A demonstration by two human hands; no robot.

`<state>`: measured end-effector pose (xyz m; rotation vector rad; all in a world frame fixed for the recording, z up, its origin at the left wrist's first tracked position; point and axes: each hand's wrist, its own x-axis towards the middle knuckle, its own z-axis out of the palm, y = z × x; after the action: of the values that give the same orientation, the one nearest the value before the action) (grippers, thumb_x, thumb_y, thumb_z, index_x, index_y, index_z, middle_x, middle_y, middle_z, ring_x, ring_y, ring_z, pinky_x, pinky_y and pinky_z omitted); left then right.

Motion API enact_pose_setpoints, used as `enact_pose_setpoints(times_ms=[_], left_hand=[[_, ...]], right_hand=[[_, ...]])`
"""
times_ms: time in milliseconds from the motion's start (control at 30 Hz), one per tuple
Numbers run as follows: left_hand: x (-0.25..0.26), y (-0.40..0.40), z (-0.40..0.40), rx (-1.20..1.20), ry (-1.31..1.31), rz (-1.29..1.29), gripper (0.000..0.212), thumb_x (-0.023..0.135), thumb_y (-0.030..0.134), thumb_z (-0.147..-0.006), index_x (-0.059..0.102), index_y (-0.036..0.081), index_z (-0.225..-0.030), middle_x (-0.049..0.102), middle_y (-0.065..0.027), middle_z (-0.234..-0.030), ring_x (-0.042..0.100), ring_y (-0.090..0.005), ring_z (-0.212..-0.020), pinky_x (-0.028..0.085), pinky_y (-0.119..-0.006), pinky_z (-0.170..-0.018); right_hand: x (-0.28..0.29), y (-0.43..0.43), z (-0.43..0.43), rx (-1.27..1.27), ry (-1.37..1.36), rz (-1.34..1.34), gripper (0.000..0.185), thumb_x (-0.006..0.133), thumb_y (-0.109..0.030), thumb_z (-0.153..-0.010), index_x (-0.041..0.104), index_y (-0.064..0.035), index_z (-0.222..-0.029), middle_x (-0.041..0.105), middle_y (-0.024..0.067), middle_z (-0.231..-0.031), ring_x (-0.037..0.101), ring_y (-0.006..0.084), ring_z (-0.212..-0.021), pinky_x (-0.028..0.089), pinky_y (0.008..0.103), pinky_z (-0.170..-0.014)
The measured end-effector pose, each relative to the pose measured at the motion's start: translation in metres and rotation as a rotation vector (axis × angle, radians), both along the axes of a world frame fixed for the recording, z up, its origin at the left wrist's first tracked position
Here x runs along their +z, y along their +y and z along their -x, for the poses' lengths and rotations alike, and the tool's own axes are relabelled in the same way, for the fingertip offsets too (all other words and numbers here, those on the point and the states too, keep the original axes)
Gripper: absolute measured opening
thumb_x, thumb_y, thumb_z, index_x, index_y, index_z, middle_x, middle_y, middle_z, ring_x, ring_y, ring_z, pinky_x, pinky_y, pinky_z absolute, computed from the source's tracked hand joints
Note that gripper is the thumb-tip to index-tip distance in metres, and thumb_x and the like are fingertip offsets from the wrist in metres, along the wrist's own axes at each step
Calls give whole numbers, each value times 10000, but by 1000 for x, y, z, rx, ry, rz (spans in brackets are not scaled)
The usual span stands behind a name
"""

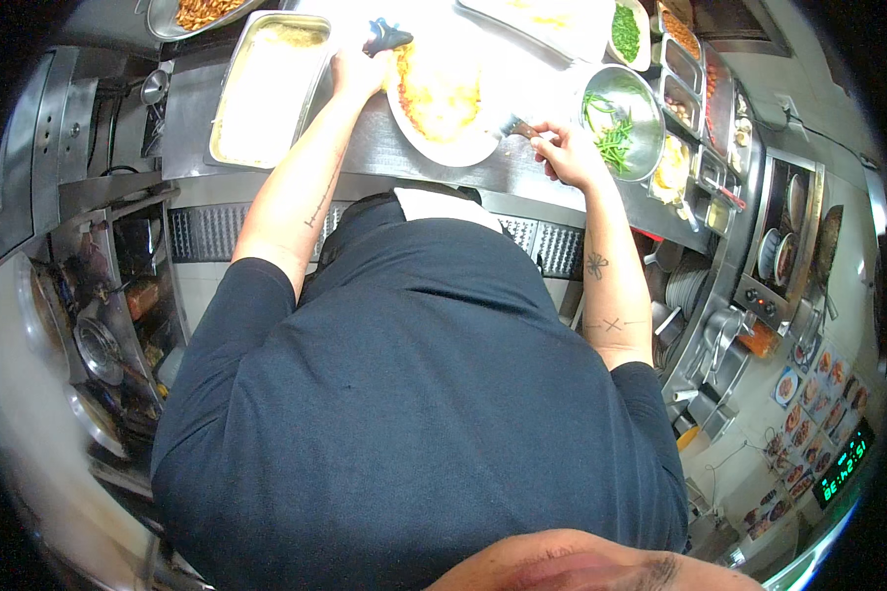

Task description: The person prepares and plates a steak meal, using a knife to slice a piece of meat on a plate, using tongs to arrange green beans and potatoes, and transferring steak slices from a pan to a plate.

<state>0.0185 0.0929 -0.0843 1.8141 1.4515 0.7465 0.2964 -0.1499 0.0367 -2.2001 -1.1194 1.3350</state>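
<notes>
My left hand [358,70] is at the left rim of a white oval dish [454,154] and grips a dark blue object [389,37], possibly a folded cloth. Orange-yellow food [440,100], browned along its edge, fills the dish; glare washes out much of it. On the dish's right side, my right hand [565,155] holds a spatula by its wooden handle [525,129]. The metal blade [507,123] points at the dish rim, and glare hides whether it touches.
A deep steel pan [225,111] of pale contents stands left on the steel counter [185,111]. Right are a steel bowl [654,140] with green beans, a container of chopped greens [625,33] and several ingredient pans [684,100]. The counter's front edge runs before my waist.
</notes>
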Motion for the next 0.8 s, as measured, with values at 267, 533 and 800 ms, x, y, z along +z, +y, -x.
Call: enact_pose_setpoints(times_ms=[267,533,800], left_hand=[[3,-2,-4,9,30,-5,540,818,258,-791,680,6,-1248,721,-197,-1163,702,-287,-1058,544,-405,-944],[-4,2,-3,-11,-6,-68,525,794,266,-772,673,7,-1212,723,-210,-1124,705,-334,-1054,547,-420,-934],[14,-6,-3,1,42,-38,508,780,247,-779,675,3,-1212,711,-230,-1147,694,-340,-1083,533,-420,-971]], right_hand=[[-15,15,-3,-114,-7,-25,300,662,-233,-958,658,-80,-1216,671,50,-746,590,100,-529,493,269,-479],[-18,22,6,-127,-7,-74,324,676,-219,-938,649,-78,-1228,671,48,-740,581,105,-507,494,276,-485],[-2,-8,-1,-50,-118,-56,297,687,-216,-930,678,-77,-1192,650,18,-705,587,108,-525,497,269,-521]])
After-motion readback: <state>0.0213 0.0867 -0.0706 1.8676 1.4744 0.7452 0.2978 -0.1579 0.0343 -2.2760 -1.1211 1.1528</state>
